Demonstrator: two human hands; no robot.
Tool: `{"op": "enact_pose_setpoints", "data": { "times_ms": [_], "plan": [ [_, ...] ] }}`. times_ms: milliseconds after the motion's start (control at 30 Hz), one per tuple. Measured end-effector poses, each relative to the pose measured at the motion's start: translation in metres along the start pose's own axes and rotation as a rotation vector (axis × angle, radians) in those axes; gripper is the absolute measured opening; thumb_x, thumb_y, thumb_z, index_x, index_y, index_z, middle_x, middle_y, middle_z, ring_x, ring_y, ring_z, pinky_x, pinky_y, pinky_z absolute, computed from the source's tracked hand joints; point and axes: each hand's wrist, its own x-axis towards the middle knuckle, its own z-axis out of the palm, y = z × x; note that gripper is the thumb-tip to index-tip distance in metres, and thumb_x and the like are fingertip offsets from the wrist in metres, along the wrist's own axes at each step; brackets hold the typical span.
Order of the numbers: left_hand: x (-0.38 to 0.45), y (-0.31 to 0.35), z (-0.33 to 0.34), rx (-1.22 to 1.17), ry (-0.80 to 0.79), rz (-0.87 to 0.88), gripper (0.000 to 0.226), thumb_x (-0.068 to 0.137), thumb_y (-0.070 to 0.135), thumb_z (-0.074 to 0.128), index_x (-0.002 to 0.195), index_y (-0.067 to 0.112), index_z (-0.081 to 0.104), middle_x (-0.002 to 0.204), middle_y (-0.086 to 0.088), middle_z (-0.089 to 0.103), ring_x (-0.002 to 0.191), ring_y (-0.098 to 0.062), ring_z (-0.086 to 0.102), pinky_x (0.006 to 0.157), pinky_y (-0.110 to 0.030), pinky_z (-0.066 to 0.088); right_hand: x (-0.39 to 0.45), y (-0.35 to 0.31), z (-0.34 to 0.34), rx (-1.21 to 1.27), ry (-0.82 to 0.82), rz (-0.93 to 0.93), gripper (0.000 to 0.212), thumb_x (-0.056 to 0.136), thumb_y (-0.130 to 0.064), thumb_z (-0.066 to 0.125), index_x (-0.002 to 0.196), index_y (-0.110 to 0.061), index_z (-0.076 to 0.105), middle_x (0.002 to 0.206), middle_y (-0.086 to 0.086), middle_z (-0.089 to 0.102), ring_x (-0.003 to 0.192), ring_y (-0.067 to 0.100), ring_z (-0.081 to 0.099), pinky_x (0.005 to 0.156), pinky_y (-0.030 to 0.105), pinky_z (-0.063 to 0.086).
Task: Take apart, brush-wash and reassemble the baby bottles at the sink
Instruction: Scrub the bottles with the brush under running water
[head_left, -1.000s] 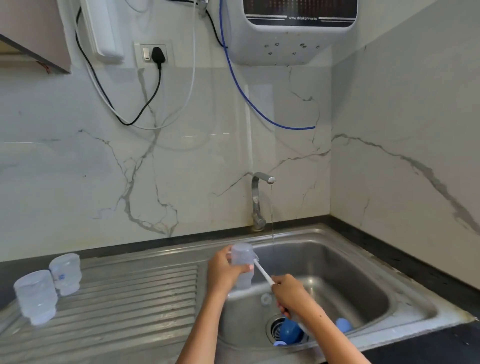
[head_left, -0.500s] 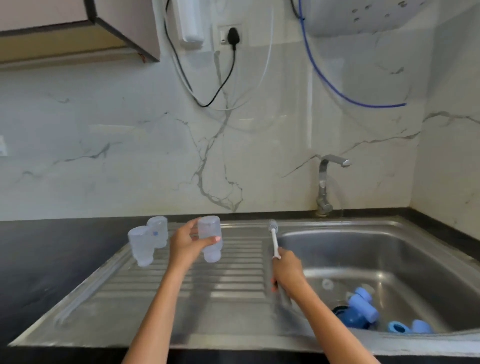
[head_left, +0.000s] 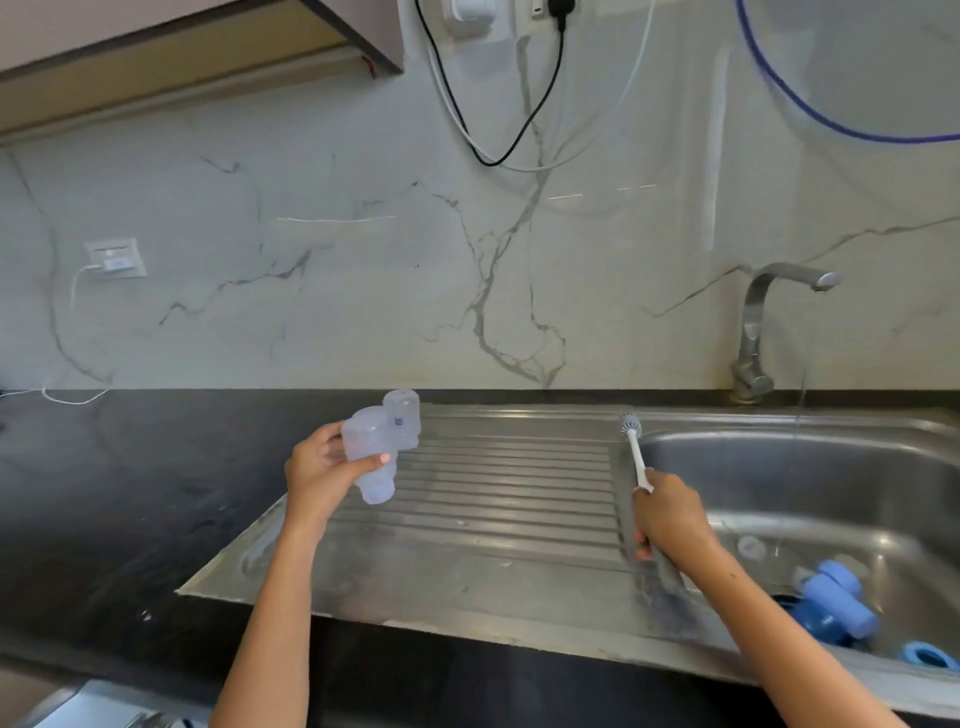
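A clear baby bottle was held neck-down in the left hand, with the thumb curled across its front and the fingers wrapped behind it, above the left end of the ribbed steel draining board. A second clear bottle, bearing a small blue mark, was seen just behind and to the right of the held one at the back of the board; whether the two touched could not be told. No contents could be made out in either bottle.

A white bottle brush was gripped by its lower handle in the right hand, the fingers closed round it, with the bristle head pointing up and away over the edge between board and sink basin.

In the basin, near the drain at the right, blue bottle parts were lying together, and a blue ring lay apart from them at the lower right. A small clear round piece rested on the basin floor near the right wrist. A thin stream of water was seen falling from the tap into the basin.

The sink unit was set into a dark countertop before a marbled wall.
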Motion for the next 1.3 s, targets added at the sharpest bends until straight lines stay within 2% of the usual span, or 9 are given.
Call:
{"op": "enact_pose_setpoints", "data": {
  "times_ms": [133,267,533,767,867,1133,1300],
  "plan": [
    [0.001,-0.017,-0.014,0.039,0.079,-0.035,0.054,0.06,0.011,0.089,0.108,0.02,0.066,0.1,-0.001,0.072,0.092,-0.02,0.069,0.082,-0.04,0.056,-0.003,-0.003,-0.002,0.009,-0.023,-0.003,0.032,0.096,-0.005,0.034,0.121,-0.002,0.053,0.079,0.014,0.059,0.05,0.025,0.056,0.073,0.045,0.057],
    [-0.002,-0.023,-0.017,0.097,0.138,-0.048,0.052,0.061,0.013,0.088,0.107,0.02,0.063,0.1,-0.002,0.07,0.092,-0.021,0.067,0.082,-0.041,0.055,-0.009,-0.005,-0.004,0.076,-0.046,0.001,0.025,0.096,-0.003,0.034,0.108,-0.001,0.056,0.071,0.013,0.055,0.047,0.025,0.052,0.067,0.051,0.058],
    [0.0,-0.032,-0.015,0.194,0.172,-0.05,0.061,0.061,0.021,0.089,0.113,0.018,0.059,0.109,-0.006,0.068,0.096,-0.024,0.065,0.085,-0.047,0.055,-0.011,-0.002,-0.009,0.135,-0.072,0.03,0.031,0.098,-0.004,0.035,0.123,0.0,0.053,0.076,0.014,0.053,0.047,0.023,0.05,0.053,0.038,0.055],
    [0.0,-0.033,-0.011,0.233,0.176,-0.02,0.064,0.062,0.025,0.089,0.116,0.016,0.057,0.112,-0.007,0.068,0.097,-0.025,0.065,0.083,-0.046,0.055,-0.015,-0.003,-0.011,0.132,-0.085,0.023,0.023,0.098,-0.003,0.035,0.108,0.0,0.056,0.071,0.015,0.053,0.048,0.023,0.051,0.057,0.042,0.056],
    [0.001,-0.033,-0.011,0.231,0.173,-0.035,0.064,0.061,0.026,0.09,0.116,0.015,0.057,0.112,-0.007,0.068,0.096,-0.025,0.066,0.082,-0.046,0.055,-0.016,-0.004,-0.012,0.147,-0.085,0.024,0.022,0.099,-0.003,0.036,0.108,-0.002,0.057,0.069,0.014,0.053,0.048,0.022,0.05,0.049,0.035,0.052],
    [0.001,-0.032,-0.01,0.213,0.187,-0.047,0.065,0.062,0.026,0.089,0.118,0.012,0.058,0.113,-0.008,0.067,0.098,-0.025,0.064,0.082,-0.044,0.055,-0.018,-0.007,-0.014,0.163,-0.095,0.018,0.018,0.1,-0.004,0.036,0.105,-0.009,0.053,0.07,0.014,0.052,0.049,0.021,0.048,0.047,0.033,0.052],
    [0.0,-0.031,-0.01,0.202,0.191,-0.045,0.065,0.061,0.026,0.089,0.116,0.012,0.058,0.113,-0.009,0.066,0.1,-0.026,0.063,0.082,-0.043,0.055,-0.019,-0.007,-0.015,0.164,-0.094,0.025,0.021,0.099,-0.004,0.035,0.109,-0.006,0.054,0.07,0.014,0.052,0.048,0.02,0.049,0.046,0.032,0.05]
  ]
}}
